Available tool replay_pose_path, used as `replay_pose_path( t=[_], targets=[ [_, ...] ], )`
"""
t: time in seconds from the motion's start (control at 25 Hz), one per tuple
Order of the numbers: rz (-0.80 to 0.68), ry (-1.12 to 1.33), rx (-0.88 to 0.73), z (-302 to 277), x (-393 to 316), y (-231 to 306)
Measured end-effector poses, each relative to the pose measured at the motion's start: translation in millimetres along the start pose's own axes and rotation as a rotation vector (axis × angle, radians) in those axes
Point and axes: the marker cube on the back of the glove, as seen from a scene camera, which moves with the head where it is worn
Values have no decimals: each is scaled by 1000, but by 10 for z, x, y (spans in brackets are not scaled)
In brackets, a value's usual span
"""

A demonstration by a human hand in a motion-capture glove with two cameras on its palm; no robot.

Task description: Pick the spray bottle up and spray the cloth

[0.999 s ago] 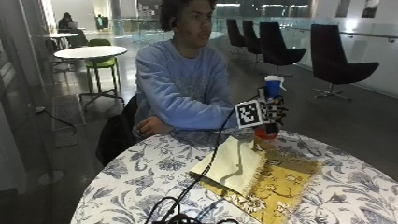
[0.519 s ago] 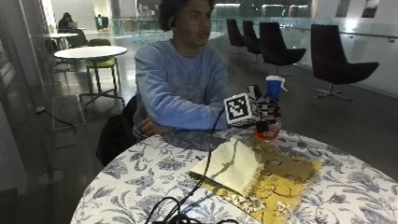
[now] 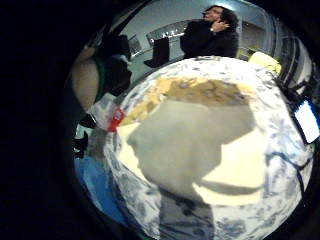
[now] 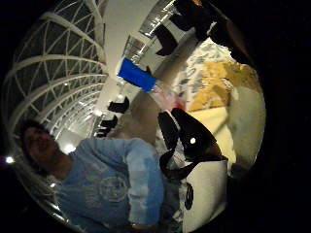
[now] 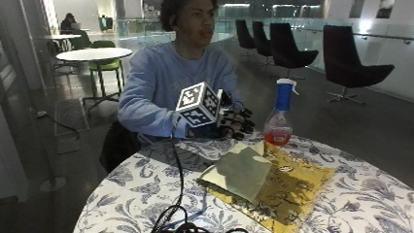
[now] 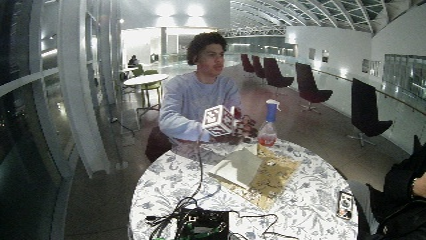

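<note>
I see the gloved right hand (image 5: pixel 232 124) raised over the near table (image 5: pixel 129 194) edge, fingers loosely curled, holding nothing. Spray bottle (image 5: pixel 279 119) stands upright on the table just beside the hand, apart from it, blue head up, red liquid in its base. Pale cloth (image 5: pixel 242 169) lies folded on a yellow patterned cloth (image 5: pixel 298 187), in front of the bottle.

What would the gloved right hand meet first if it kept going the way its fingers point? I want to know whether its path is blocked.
Most likely the spray bottle. The hand hovers beside it above the table edge, fingers aimed toward it with a gap between and nothing in it; depth is unclear.
</note>
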Motion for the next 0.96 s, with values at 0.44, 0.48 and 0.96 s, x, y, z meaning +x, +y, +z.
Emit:
replay_pose_path(
  t=[0.44,0.48,0.96],
  targets=[
    [102,302,-11,-739,793,1121],
    [105,318,-16,-762,821,1193],
    [113,394,-20,-865,880,1477]
  ],
)
